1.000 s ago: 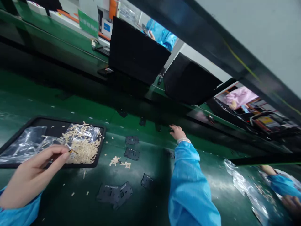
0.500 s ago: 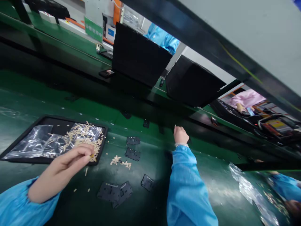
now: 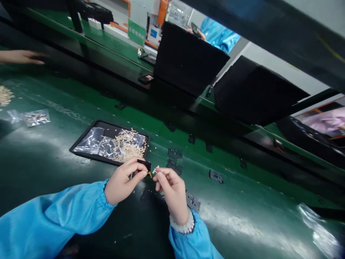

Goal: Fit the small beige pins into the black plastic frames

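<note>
My left hand pinches a small black flat part with a yellow-gold strip sticking out from its lower end. Close beside it, my right hand has thumb and fingertips together on small cream strips. The hands are nearly touching, just right of a black tray. In that tray lie clear plastic bags and a heap of cream strips. Black plates with cut-outs lie beyond my right hand, and another plate is partly hidden behind my wrist.
Another person's hand reaches in from the left, above a bagged batch of parts and a pile of strips. Dark panels stand behind the bench. Clear plastic lies at right. A grey beam crosses overhead.
My right hand has come back from the far side of the bench to meet my left. The black part now shows in my left hand. The view has swung left, bringing in another person's hand.
</note>
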Demonstrator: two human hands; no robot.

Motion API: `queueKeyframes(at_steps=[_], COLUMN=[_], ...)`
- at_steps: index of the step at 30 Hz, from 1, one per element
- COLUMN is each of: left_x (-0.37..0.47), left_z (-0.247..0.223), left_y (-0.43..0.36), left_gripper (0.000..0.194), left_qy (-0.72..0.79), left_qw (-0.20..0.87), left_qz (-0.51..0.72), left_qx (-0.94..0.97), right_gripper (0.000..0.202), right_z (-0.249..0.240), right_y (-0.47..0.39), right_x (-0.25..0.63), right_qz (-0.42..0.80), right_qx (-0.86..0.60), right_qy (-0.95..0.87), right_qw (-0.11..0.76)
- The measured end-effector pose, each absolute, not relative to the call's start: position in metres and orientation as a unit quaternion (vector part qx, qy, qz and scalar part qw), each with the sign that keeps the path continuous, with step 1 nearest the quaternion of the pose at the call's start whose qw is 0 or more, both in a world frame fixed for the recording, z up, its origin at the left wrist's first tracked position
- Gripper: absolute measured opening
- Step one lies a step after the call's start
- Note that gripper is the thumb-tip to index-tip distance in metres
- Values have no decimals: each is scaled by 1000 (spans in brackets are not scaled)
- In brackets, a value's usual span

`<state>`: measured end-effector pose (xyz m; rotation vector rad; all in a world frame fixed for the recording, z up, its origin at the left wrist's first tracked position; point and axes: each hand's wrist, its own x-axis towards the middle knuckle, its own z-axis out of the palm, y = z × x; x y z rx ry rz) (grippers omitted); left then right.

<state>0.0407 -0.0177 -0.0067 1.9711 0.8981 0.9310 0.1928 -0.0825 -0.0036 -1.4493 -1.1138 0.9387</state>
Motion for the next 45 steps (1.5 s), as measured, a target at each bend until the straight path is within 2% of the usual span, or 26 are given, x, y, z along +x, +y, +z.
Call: queueKeyframes(at_steps=[4, 8, 11, 15, 17, 19, 21, 28, 45], left_x=[32, 29, 29, 30, 31, 33, 35, 37, 37], left_z=[-4, -5, -7, -9, -7, -5, -2, -1, -1], left_y=[-23, -25, -20, -13, -14, -16, -19, -22, -23], left_gripper=[15, 13, 7, 43, 47, 41, 39, 48, 37], left_qy=[350, 335, 338, 258, 194, 149, 125, 114, 111], left_qw=[351, 397, 545, 807, 875, 904, 916, 914, 902], left_qz=[366, 377, 411, 418, 395, 380, 372, 380, 408], left_qx=[788, 767, 648, 329, 204, 125, 85, 79, 91], right_gripper=[12, 14, 20, 25, 24, 27, 32, 32, 26], right_z=[0, 5, 7, 8, 8, 10, 11, 16, 14], right_y=[-85, -86, -87, -93, -97, -100, -102, -102, -99], right_x=[182, 174, 171, 158, 146, 135, 126, 116, 114], right_qz=[447, 453, 449, 510, 543, 557, 551, 543, 517], right_qx=[-587, -585, -576, -537, -516, -502, -499, -508, -519], right_qy=[-424, -401, -371, -279, -245, -239, -250, -244, -236], right_qw=[524, 540, 573, 612, 616, 617, 621, 623, 639])
